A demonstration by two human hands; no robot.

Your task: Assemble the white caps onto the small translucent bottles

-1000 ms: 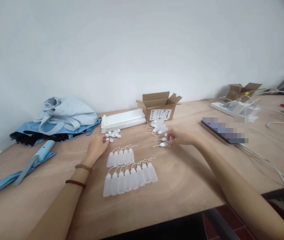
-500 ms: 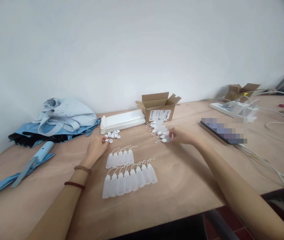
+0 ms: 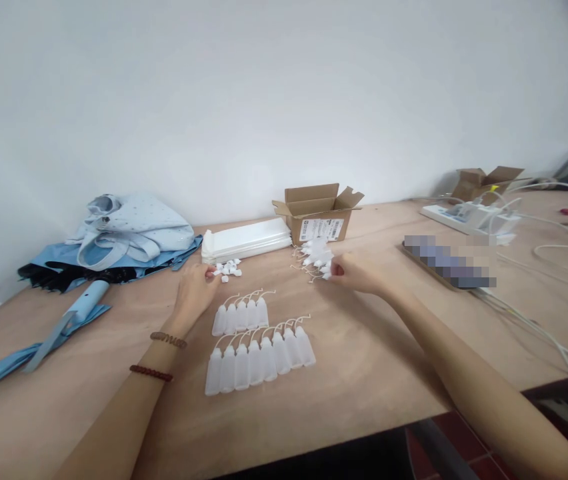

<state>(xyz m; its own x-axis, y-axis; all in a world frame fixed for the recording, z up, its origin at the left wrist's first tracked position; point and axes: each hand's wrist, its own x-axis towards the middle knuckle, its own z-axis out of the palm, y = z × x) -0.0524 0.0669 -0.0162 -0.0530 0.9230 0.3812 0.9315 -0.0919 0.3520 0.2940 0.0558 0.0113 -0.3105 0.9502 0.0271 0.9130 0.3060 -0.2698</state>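
At the small pile of white caps (image 3: 231, 269), my left hand (image 3: 197, 288) has its fingertips pinched on one white cap at the pile's near-left edge. My right hand (image 3: 361, 273) is closed with thumb and finger on a translucent squeeze bottle in the heap of bottles (image 3: 318, 253); the hand covers part of that bottle. Thin curved cords stick out from the heap on its left. Between my arms, similar bottles lie in two neat rows, a shorter back row (image 3: 240, 317) and a longer front row (image 3: 260, 361), each bottle with a pale curved strap at its neck.
An open cardboard box (image 3: 319, 220) stands behind the heap, beside a stack of white sleeves (image 3: 247, 240). Left lie a pale cloth bag (image 3: 129, 230) and a blue umbrella (image 3: 81, 303). A phone (image 3: 447, 263), power strip (image 3: 469, 220) and cables occupy the right.
My left fingertips have shifted slightly up at the caps, and one cap near them has turned. My right hand has moved a little left, further onto the bottle heap.
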